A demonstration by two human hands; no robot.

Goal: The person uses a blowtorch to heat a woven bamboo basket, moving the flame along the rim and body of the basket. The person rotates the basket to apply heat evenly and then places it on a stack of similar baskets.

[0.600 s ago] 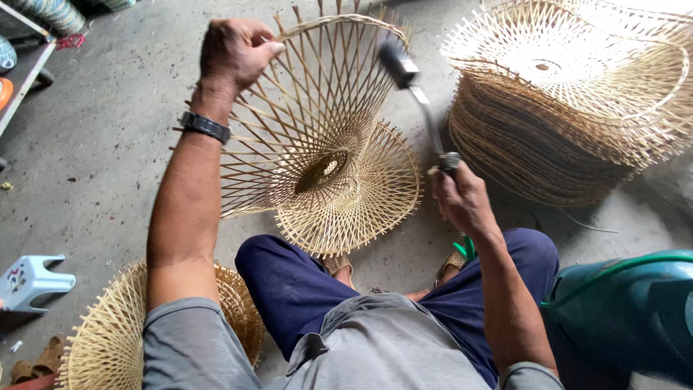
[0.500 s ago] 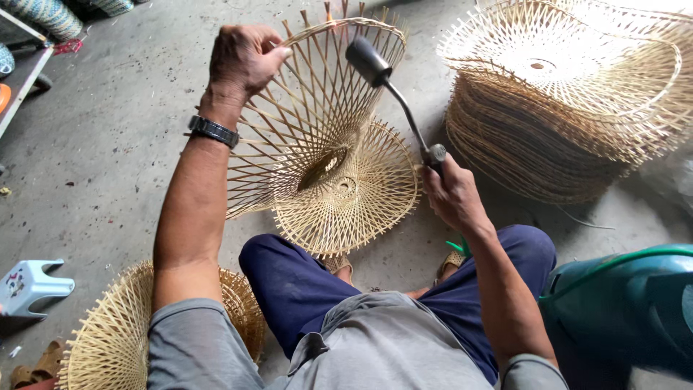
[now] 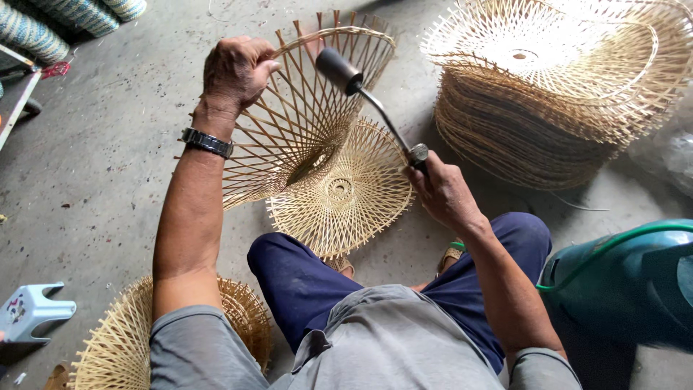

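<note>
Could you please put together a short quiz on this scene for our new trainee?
1. True or false: the left hand grips the rim of the tilted bamboo frame.
2. What does the right hand hold?
A. a knife
B. a torch with a dark nozzle
C. a brush
3. Fill in: a tall stack of finished frames stands on the person's ____ side.

Key:
1. True; the fingers close over the frame's rim.
2. B; its nozzle points at the held frame, above a flat frame on the floor.
3. right.
</note>
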